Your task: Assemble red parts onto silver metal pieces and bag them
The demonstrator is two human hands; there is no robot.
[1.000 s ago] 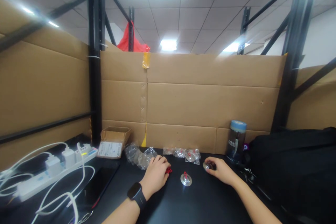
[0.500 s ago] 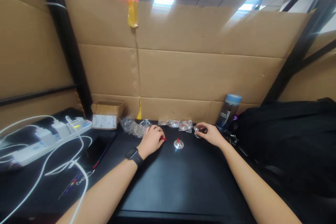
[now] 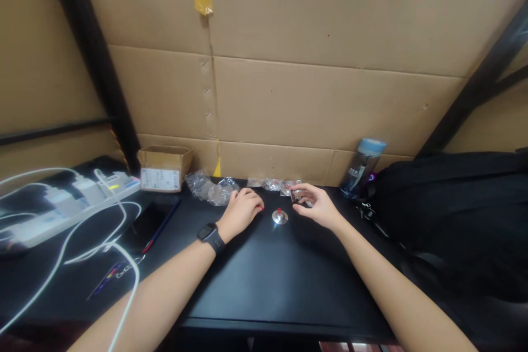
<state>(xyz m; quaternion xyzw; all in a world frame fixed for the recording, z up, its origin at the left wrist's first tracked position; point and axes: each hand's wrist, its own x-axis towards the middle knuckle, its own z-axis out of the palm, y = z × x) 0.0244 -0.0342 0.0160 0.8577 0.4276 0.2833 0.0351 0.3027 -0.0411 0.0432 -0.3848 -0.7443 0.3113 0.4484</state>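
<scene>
A shiny round metal disc (image 3: pixel 280 218) with a small red loop on top lies on the black table between my hands. To its left, my left hand (image 3: pixel 241 212), with a watch on the wrist, is closed with a bit of a small red piece (image 3: pixel 263 209) showing at the fingertips. My right hand (image 3: pixel 317 208) is just right of the disc, thumb and fingers pinched around another small metal disc (image 3: pixel 293 197), seen nearly edge-on and partly hidden. Several clear packets (image 3: pixel 271 183) with red and metal parts lie behind.
Crumpled clear plastic bags (image 3: pixel 212 190) and a small cardboard box (image 3: pixel 160 179) are at the back left. A power strip (image 3: pixel 78 209) with white cables crosses the left side. A bottle (image 3: pixel 363 168) and a black bag (image 3: pixel 445 220) stand right. Cardboard panels (image 3: pixel 272 104) wall the back.
My right hand has moved left, toward the disc on the table, lifting the metal disc it holds. The left hand has shifted little, and less of the red piece shows. The view has tilted down.
</scene>
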